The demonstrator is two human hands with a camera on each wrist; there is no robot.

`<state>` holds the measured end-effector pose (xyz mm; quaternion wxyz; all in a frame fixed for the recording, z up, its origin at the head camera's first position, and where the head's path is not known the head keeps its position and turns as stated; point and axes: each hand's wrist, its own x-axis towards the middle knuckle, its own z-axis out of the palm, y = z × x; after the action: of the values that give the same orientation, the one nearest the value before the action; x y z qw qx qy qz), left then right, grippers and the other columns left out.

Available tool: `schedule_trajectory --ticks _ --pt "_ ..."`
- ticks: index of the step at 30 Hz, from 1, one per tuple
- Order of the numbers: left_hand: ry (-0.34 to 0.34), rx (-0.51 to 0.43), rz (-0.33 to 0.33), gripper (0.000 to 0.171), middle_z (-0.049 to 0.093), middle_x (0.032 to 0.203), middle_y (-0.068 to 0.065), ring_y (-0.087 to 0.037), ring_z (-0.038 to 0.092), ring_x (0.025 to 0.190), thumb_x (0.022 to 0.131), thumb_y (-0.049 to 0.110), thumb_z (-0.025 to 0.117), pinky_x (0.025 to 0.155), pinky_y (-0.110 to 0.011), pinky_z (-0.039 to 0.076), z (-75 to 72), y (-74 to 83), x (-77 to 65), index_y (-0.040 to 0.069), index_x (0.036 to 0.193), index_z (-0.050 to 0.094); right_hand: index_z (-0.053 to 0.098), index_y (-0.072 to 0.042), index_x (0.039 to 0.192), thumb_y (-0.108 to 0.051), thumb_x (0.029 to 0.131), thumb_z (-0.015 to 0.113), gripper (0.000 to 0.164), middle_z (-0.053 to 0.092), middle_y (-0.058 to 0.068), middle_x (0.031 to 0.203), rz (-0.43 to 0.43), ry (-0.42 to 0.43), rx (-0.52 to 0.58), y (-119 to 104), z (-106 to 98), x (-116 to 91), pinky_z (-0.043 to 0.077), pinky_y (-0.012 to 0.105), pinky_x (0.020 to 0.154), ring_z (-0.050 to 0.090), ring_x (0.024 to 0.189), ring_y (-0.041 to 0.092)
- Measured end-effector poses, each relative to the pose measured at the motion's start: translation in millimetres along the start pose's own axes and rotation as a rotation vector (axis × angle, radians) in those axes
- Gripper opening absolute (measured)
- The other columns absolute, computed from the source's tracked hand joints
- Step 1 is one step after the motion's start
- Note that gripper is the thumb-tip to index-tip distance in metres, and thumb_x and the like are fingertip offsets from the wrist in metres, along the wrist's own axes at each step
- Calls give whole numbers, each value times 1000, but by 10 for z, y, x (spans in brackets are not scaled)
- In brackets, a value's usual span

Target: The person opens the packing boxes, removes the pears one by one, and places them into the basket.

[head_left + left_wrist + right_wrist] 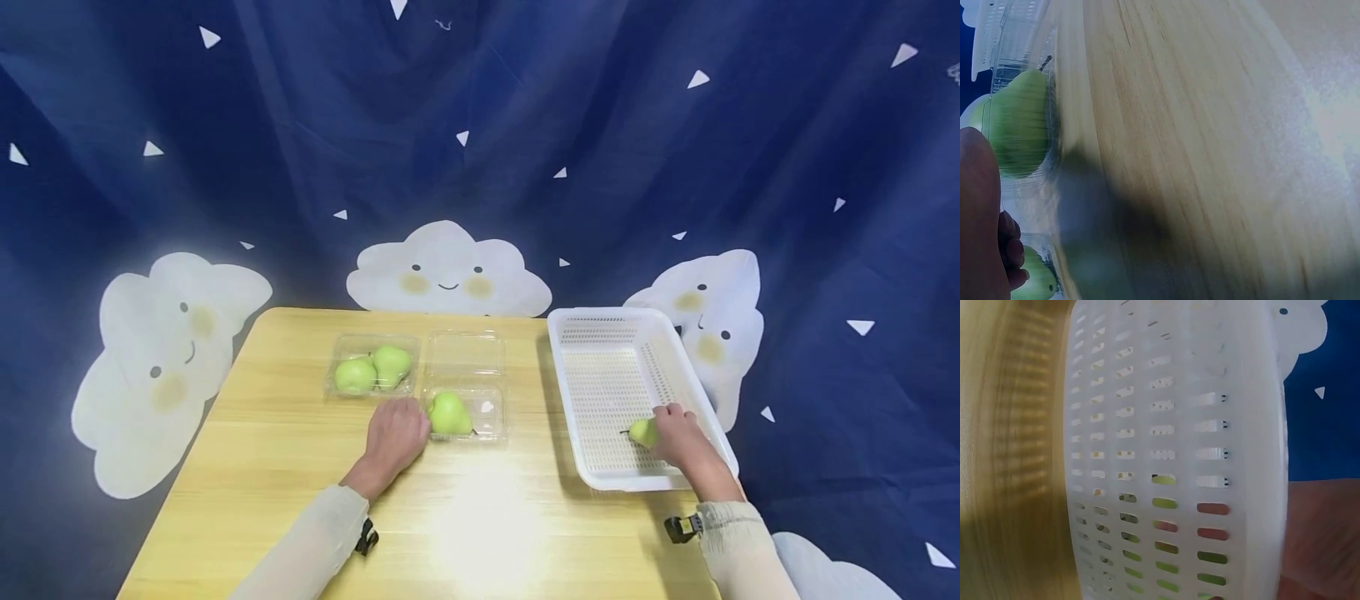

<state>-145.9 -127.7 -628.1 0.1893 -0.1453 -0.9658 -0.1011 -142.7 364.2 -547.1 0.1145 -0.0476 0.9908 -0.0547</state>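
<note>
In the head view my right hand [678, 435] reaches over the near right rim of a white slotted basket [600, 482] and grips a green pear [642, 432] inside. Through the slots the right wrist view shows patches of the pear [1167, 585] and fingers; the fingertips are hidden. My left hand [397, 433] lies at the left edge of an open clear plastic container [491, 417], its fingers curled and thumb against the edge, seemingly holding it. One pear [448, 414] lies inside, stem to the right, also visible in the left wrist view [1019, 125].
Left of the open container stands another clear plastic container [411, 385] with two green pears [391, 367]. The open container's lid [467, 354] lies back on the wooden table [285, 467]. A blue curtain [480, 100] with clouds hangs behind.
</note>
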Motion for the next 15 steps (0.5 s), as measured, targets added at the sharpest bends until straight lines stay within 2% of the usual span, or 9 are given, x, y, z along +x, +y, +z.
schedule_trajectory --ticks 6,10,15 --pt "23 0 2 33 40 57 0 -20 40 53 94 19 55 52 -38 44 24 -2 -11 13 63 45 48 17 136 -5 74 80 73 46 44 135 30 -32 77 -18 -57 19 48 71 100 48 116 64" --pt "17 8 -2 33 41 58 0 -20 41 54 95 20 53 54 -38 45 29 -12 -14 13 64 45 45 17 140 -15 82 77 74 43 44 140 36 -38 110 -86 -136 46 43 73 106 44 122 65" --pt "-4 3 -2 32 42 58 0 -20 42 55 95 20 53 55 -37 45 13 -14 -14 13 64 45 42 18 142 -20 88 74 73 42 44 141 37 9 144 -211 -253 102 41 72 110 43 125 64"
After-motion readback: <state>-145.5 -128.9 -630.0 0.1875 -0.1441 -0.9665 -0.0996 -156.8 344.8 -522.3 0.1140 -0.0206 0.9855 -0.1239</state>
